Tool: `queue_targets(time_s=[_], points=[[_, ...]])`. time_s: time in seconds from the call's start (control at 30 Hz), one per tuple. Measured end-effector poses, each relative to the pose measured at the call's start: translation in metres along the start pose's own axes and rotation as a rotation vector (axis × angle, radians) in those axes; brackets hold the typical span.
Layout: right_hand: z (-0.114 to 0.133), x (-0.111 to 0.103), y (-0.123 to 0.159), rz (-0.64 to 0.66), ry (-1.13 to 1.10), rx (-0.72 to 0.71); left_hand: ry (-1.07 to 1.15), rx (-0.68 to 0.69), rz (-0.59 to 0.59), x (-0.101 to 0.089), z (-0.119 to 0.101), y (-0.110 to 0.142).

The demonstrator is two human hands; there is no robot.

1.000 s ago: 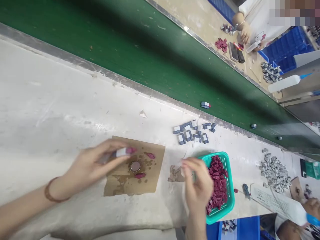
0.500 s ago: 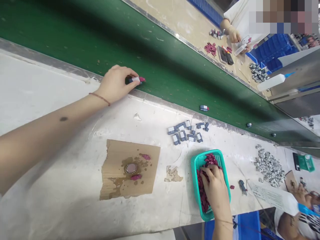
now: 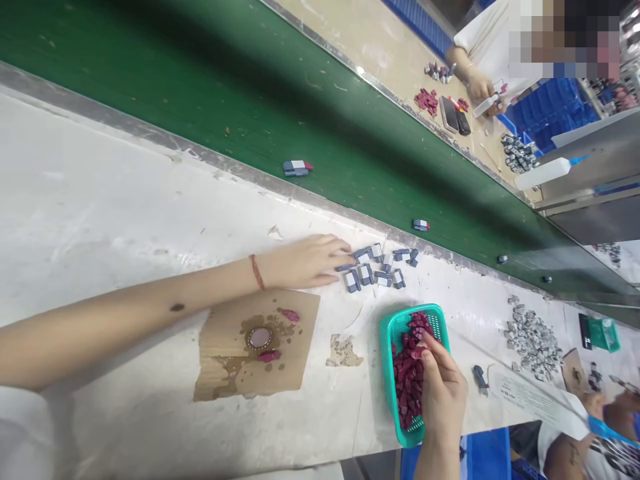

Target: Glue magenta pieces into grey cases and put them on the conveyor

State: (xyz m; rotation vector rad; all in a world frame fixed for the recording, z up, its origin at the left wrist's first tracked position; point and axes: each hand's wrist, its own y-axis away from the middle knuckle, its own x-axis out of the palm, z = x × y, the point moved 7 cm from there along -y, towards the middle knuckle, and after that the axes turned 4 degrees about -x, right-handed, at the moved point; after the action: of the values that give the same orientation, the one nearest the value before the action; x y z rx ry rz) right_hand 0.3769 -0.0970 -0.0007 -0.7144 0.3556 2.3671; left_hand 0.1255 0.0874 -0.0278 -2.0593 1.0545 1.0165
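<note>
My left hand reaches over the table, its fingers stretched out and thumb apart. The fingertips are at the leftmost of several small blue-and-white plastic parts, partly covering it. Over a green basket of maroon plastic pieces, my right hand pinches one maroon piece between thumb and fingertips. A blue-and-white part with a maroon tip lies on the green belt, apart from both hands.
Cardboard holds a wet round dish and two maroon pieces. Rightward are a grey part, a glue bottle and a pile of grey pieces. Across the green belt, a person works; another sits at right.
My left hand has let go of the maroon-tipped part on the belt and moved right and nearer to the blue-and-white parts. My right hand has risen from the basket contents with a maroon piece.
</note>
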Motion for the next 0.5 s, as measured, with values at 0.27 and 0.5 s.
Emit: queue_targets(time_s=[0.27,0.5], points=[[0.029,0.042,0.014,0.143,-0.306,-0.102,-0.167,-0.077,0.012,0.012,-0.014,-0.004],[0.071,0.102,0.049,0.354,-0.171,-0.255,0.568,-0.43,-0.198,-0.013,0.008,0.033]])
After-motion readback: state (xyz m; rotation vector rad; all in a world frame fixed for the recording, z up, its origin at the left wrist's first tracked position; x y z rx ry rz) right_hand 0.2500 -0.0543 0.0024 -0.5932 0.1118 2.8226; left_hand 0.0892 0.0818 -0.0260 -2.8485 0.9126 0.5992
